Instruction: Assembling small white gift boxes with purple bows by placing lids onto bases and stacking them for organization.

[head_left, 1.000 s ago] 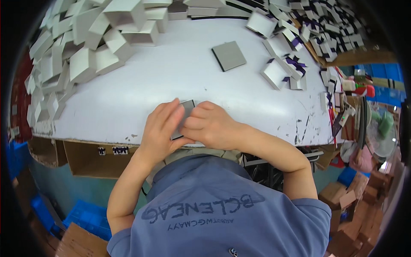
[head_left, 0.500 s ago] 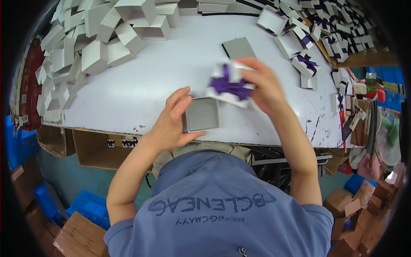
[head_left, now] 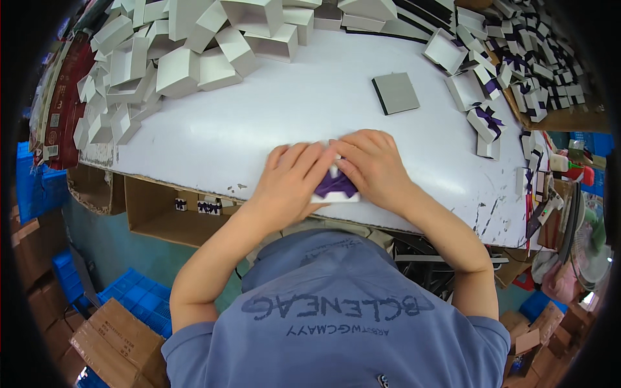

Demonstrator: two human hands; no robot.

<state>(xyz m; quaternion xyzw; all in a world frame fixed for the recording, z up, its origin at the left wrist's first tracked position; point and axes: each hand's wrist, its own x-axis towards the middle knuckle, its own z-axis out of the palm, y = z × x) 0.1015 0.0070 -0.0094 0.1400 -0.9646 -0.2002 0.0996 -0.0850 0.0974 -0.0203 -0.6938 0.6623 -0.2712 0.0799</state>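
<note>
Near the table's front edge is a small white gift box lid [head_left: 336, 189] with a purple ribbon bow, partly covered by my fingers. My left hand [head_left: 288, 187] wraps around its left side, and my right hand [head_left: 374, 167] grips its far right side, the fingertips of both nearly meeting at the top. The grey-lined box base seen earlier is hidden under the lid and my hands, so how the two sit together does not show. Farther off to the right, a flat grey square pad [head_left: 397, 93] with a dark edge lies alone on the table.
Open white box parts [head_left: 178, 71] are heaped at the far left. At the far right is a pile of white boxes with purple ribbons [head_left: 488, 121], some in a carton. Below the table's front edge [head_left: 213, 192], an open cardboard box [head_left: 155, 216] holds several ribboned boxes.
My right hand has brought the ribboned lid down and left to the base in my left hand. Both hands now close around it. The whole view has shifted slightly.
</note>
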